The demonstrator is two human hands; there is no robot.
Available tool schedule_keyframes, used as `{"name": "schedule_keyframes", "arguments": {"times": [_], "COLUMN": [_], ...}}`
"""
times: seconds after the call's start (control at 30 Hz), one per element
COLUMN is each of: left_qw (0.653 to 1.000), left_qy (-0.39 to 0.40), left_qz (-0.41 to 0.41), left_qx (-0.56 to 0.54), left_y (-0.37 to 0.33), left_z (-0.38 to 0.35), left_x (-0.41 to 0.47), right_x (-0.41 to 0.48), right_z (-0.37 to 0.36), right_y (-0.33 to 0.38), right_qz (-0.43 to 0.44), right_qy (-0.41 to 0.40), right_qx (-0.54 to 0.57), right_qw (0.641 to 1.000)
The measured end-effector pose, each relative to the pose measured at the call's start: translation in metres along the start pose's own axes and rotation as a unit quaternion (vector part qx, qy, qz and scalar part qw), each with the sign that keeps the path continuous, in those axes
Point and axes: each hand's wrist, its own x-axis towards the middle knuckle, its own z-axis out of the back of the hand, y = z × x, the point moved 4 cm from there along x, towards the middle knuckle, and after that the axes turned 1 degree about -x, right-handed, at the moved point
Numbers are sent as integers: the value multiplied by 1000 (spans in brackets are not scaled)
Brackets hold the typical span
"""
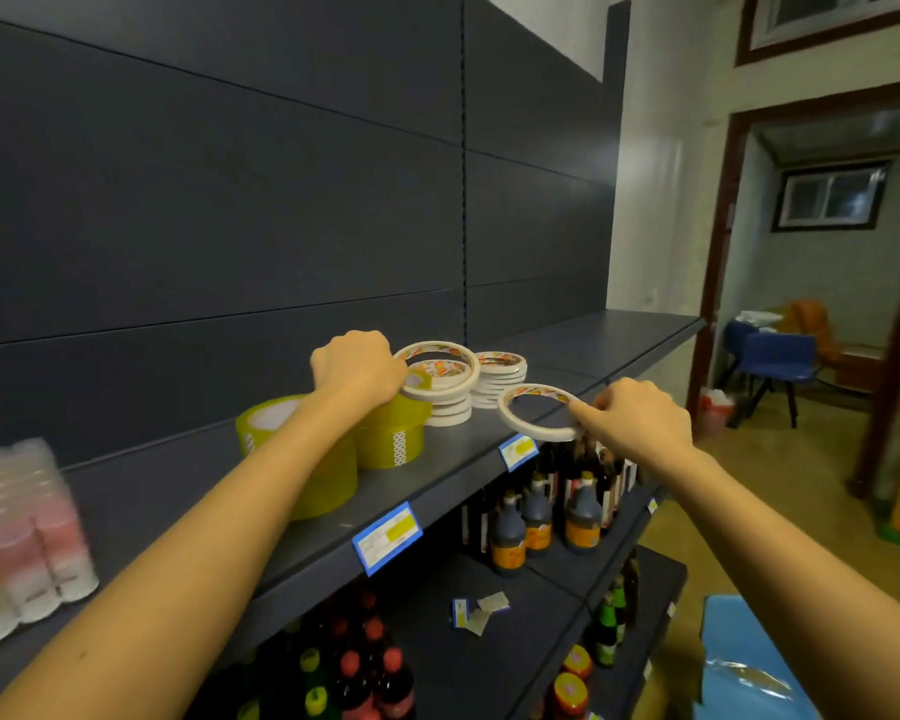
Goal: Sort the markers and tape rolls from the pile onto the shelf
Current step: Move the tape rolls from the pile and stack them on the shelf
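You are pinching a thin white tape ring by its rim in your right hand at the front edge of the shelf, while your left hand is gripping a second tape ring over the stack; both are probably light, stiff hoops, best held across the rim.

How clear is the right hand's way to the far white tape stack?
Probably yes: the far stack stands just beyond the thin tape ring that the right hand pinches, only bare shelf between. The left hand holds a second ring over the nearer stack. The right hand's fingers are busy, though.
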Motion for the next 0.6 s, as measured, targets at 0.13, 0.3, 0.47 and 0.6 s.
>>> {"name": "schedule_keyframes", "arguments": {"times": [0.13,0.3,0.47,0.6], "left_qw": [999,996,989,982], "left_qy": [5,5,-2,22], "left_qz": [35,84,143,175], "left_qx": [9,28,36,67], "left_y": [-13,-21,-24,-30], "left_z": [-26,-54,-75,-88], "left_x": [33,71,104,122], "right_x": [47,114,173,209], "right_z": [-22,-46,-69,-84], "right_y": [-15,-19,-15,-12], "right_qz": [12,48,108,146], "right_qy": [12,17,34,57], "right_qx": [19,47,65,92], "right_qw": [1000,998,991,983]}}
